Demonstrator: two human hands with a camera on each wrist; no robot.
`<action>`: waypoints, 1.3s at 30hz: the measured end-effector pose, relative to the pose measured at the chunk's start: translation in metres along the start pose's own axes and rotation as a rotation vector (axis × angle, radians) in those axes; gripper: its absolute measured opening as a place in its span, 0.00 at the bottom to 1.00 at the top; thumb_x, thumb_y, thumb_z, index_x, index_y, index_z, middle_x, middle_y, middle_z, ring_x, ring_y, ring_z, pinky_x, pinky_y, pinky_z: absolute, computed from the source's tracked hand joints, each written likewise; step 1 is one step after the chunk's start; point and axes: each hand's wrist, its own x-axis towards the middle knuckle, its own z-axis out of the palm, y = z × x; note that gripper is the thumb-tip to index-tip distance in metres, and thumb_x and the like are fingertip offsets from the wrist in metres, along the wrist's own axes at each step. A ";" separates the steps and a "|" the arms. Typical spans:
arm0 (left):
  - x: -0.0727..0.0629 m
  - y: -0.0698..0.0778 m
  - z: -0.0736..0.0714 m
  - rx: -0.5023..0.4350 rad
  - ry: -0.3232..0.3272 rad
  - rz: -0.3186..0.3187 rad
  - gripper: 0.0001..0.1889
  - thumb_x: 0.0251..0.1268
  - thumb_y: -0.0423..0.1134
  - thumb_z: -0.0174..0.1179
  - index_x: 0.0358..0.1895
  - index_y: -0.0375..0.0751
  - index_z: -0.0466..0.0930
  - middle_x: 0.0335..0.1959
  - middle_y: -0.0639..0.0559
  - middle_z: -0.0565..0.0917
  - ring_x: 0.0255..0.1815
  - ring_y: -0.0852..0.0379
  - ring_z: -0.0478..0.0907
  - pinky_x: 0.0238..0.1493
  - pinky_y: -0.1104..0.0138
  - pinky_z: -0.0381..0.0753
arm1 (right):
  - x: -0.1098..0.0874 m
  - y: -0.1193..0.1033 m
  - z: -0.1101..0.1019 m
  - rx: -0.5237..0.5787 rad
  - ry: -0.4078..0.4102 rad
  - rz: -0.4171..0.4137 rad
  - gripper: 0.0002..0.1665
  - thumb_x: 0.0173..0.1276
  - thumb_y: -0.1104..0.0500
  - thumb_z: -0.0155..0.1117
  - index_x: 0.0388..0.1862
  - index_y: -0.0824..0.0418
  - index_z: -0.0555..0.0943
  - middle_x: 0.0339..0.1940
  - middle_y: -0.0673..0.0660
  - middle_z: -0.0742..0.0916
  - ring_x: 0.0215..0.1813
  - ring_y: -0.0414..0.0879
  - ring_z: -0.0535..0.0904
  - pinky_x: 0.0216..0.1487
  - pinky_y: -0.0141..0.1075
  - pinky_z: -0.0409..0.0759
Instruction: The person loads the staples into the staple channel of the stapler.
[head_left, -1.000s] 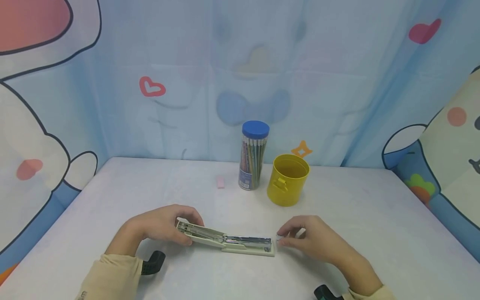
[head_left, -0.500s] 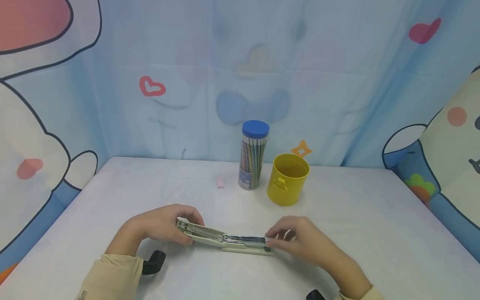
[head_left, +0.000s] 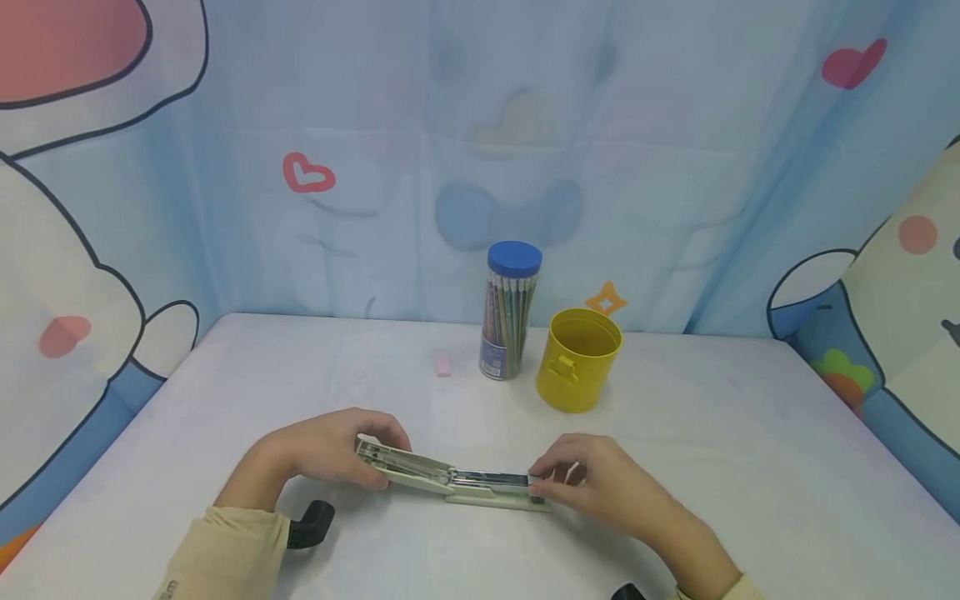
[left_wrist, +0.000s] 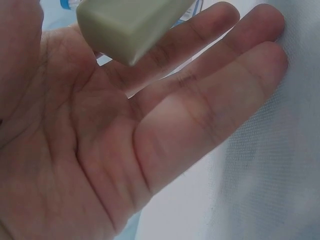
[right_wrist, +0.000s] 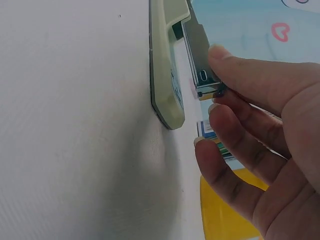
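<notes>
A pale green stapler point(head_left: 491, 499) lies opened out on the white table, its metal staple magazine point(head_left: 487, 478) exposed. My left hand point(head_left: 337, 446) grips the raised cover point(head_left: 412, 468) by its far-left end. In the left wrist view, the blunt cover end point(left_wrist: 122, 30) sits against the palm, fingers extended past it. At the other end, my right hand point(head_left: 600, 475) pinches the magazine's tip. The right wrist view shows the thumb on the magazine point(right_wrist: 197, 45), which stands apart from the green base point(right_wrist: 162, 65). Whatever lies between the fingertips is mostly hidden.
Behind the stapler stand a blue-lidded tub of pencils point(head_left: 508, 325) and a yellow cup point(head_left: 576, 367). A small pink eraser-like block point(head_left: 443, 365) lies left of the tub. A blue patterned curtain point(head_left: 375, 233) hangs behind the table point(head_left: 322, 358).
My right hand has moved left from beside the stapler's end onto the magazine's tip, and has stayed there over the last half second. The left hand keeps its hold on the cover.
</notes>
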 end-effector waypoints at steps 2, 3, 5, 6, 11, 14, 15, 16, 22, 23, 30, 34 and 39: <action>0.000 0.000 0.000 0.001 0.001 -0.001 0.19 0.52 0.37 0.72 0.47 0.59 0.83 0.48 0.60 0.81 0.50 0.52 0.73 0.48 0.55 0.74 | 0.000 0.000 0.000 -0.002 0.005 0.005 0.07 0.62 0.50 0.76 0.38 0.49 0.88 0.32 0.38 0.83 0.37 0.36 0.78 0.39 0.34 0.81; 0.000 0.000 0.000 0.002 0.001 0.000 0.19 0.51 0.37 0.72 0.47 0.59 0.83 0.48 0.60 0.81 0.50 0.52 0.73 0.48 0.55 0.74 | -0.001 -0.001 0.001 -0.003 0.008 0.008 0.08 0.62 0.50 0.76 0.37 0.49 0.88 0.32 0.38 0.83 0.36 0.36 0.78 0.39 0.34 0.82; 0.001 0.001 0.000 0.000 0.000 0.002 0.19 0.51 0.37 0.72 0.47 0.59 0.83 0.48 0.60 0.81 0.50 0.52 0.73 0.48 0.55 0.74 | -0.001 -0.001 0.001 -0.006 0.015 0.017 0.08 0.61 0.50 0.77 0.37 0.49 0.88 0.32 0.38 0.83 0.36 0.36 0.78 0.39 0.34 0.81; 0.001 0.001 0.001 0.000 -0.001 0.003 0.19 0.51 0.37 0.72 0.47 0.59 0.83 0.48 0.60 0.82 0.50 0.52 0.73 0.48 0.55 0.74 | -0.001 -0.001 0.001 -0.005 0.018 0.020 0.09 0.60 0.50 0.77 0.37 0.49 0.88 0.31 0.38 0.83 0.36 0.36 0.78 0.39 0.34 0.81; 0.002 0.002 0.000 0.002 -0.005 0.001 0.19 0.51 0.37 0.71 0.47 0.59 0.83 0.48 0.59 0.81 0.50 0.52 0.73 0.47 0.55 0.74 | -0.003 0.000 0.003 0.006 0.038 0.009 0.09 0.59 0.51 0.79 0.36 0.50 0.88 0.31 0.39 0.83 0.35 0.36 0.78 0.38 0.34 0.82; 0.002 0.003 0.000 0.003 -0.005 -0.005 0.19 0.51 0.37 0.72 0.47 0.59 0.83 0.48 0.59 0.81 0.49 0.52 0.73 0.47 0.55 0.75 | -0.003 0.001 0.004 0.019 0.041 -0.002 0.10 0.59 0.51 0.79 0.37 0.51 0.88 0.31 0.40 0.83 0.35 0.37 0.79 0.38 0.34 0.82; 0.002 0.003 0.000 0.004 -0.005 -0.006 0.19 0.51 0.37 0.72 0.47 0.59 0.83 0.48 0.59 0.81 0.49 0.52 0.73 0.47 0.55 0.74 | -0.003 0.001 0.003 0.023 0.036 0.000 0.10 0.59 0.50 0.79 0.37 0.51 0.88 0.31 0.40 0.83 0.35 0.37 0.78 0.38 0.34 0.82; 0.002 0.003 0.000 0.005 -0.005 -0.007 0.19 0.51 0.37 0.72 0.47 0.59 0.83 0.48 0.59 0.81 0.49 0.52 0.73 0.48 0.55 0.74 | -0.003 0.001 0.003 0.026 0.032 0.004 0.11 0.58 0.50 0.79 0.37 0.51 0.88 0.32 0.40 0.83 0.35 0.37 0.78 0.38 0.34 0.82; 0.002 0.003 -0.001 -0.002 -0.009 0.000 0.18 0.51 0.37 0.72 0.48 0.57 0.83 0.48 0.59 0.82 0.49 0.52 0.74 0.48 0.55 0.74 | -0.004 0.005 -0.003 0.042 -0.003 0.050 0.18 0.54 0.46 0.82 0.41 0.51 0.88 0.33 0.42 0.84 0.37 0.39 0.79 0.40 0.34 0.82; 0.001 0.003 -0.001 -0.005 -0.010 0.000 0.18 0.51 0.37 0.72 0.47 0.57 0.83 0.48 0.59 0.82 0.49 0.51 0.74 0.48 0.55 0.74 | -0.005 0.007 -0.004 0.045 -0.004 0.060 0.20 0.53 0.46 0.82 0.41 0.51 0.88 0.33 0.42 0.84 0.37 0.40 0.79 0.40 0.35 0.82; 0.000 0.001 -0.001 0.001 -0.006 -0.005 0.18 0.51 0.38 0.72 0.48 0.58 0.83 0.48 0.59 0.81 0.50 0.52 0.73 0.47 0.55 0.74 | -0.006 0.015 -0.006 0.073 -0.022 0.121 0.24 0.46 0.47 0.86 0.41 0.53 0.87 0.31 0.46 0.83 0.36 0.43 0.78 0.40 0.34 0.81; 0.000 0.001 0.000 0.006 -0.002 -0.012 0.19 0.51 0.38 0.72 0.48 0.58 0.83 0.48 0.59 0.81 0.49 0.51 0.73 0.47 0.55 0.75 | -0.007 0.020 -0.004 0.068 -0.020 0.129 0.24 0.45 0.47 0.86 0.40 0.52 0.87 0.31 0.46 0.83 0.35 0.43 0.78 0.39 0.34 0.79; 0.000 0.003 0.000 0.009 -0.002 -0.010 0.18 0.52 0.38 0.72 0.48 0.58 0.83 0.48 0.58 0.81 0.48 0.52 0.74 0.47 0.55 0.74 | -0.007 0.025 -0.001 0.061 -0.013 0.132 0.23 0.45 0.46 0.86 0.39 0.52 0.87 0.32 0.45 0.84 0.35 0.41 0.77 0.37 0.33 0.77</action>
